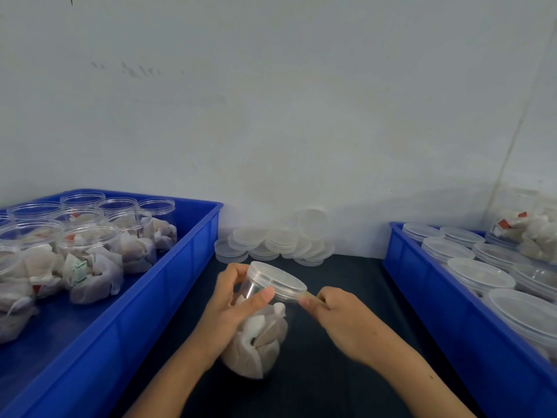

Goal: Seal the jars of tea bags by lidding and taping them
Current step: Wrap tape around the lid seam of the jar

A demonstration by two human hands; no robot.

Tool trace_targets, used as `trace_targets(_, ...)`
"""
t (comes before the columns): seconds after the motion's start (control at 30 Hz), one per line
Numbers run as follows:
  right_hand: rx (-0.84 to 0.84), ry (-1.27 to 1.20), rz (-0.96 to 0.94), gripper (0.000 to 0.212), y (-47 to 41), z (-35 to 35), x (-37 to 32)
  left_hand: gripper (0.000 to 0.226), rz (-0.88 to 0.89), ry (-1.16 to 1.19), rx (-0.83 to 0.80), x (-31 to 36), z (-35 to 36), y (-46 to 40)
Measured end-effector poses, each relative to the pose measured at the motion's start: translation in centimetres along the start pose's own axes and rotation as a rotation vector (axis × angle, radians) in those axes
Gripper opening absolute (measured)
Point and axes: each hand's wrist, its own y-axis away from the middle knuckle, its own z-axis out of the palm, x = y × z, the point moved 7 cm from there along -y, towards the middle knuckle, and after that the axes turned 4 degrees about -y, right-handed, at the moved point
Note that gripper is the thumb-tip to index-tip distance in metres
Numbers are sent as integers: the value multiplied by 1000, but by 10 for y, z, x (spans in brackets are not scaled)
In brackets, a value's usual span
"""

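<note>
A clear plastic jar (259, 336) of white tea bags leans tilted over the dark table, its lid (278, 280) on top. My left hand (233, 303) grips the jar just below the lid, thumb across the front. My right hand (337, 315) pinches a strip of clear tape (310, 294) that runs to the lid's right edge.
The blue bin (168, 291) on the left holds several open jars of tea bags. The blue bin (428, 297) on the right holds several lidded jars. Loose clear lids (277, 242) are piled against the white wall. Dark table surface (346, 387) lies between the bins.
</note>
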Motion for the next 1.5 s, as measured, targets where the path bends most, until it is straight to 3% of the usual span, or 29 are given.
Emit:
trace_targets(0.13,18,16,28,46,0,3,-1,46,54,-31,39,3,2,3)
trace_targets(0.27,31,29,37,47,1,7,-2,87,78,-176,34,9,9,3)
trace_targets(0.4,37,18,0,48,4,8,-9,99,23,-272,191,10,4,2)
trace_targets(0.7,-102,-225,-55,53,4,15,-16,72,-48,-89,246,-1,-10,0)
trace_targets(1.1,-18,19,-133,50,10,-12,-22,59,-118,105,108,-4,-9,0)
trace_targets(1.5,43,131,-139,56,2,-11,-12,74,-139,158,-12,-5,0,0)
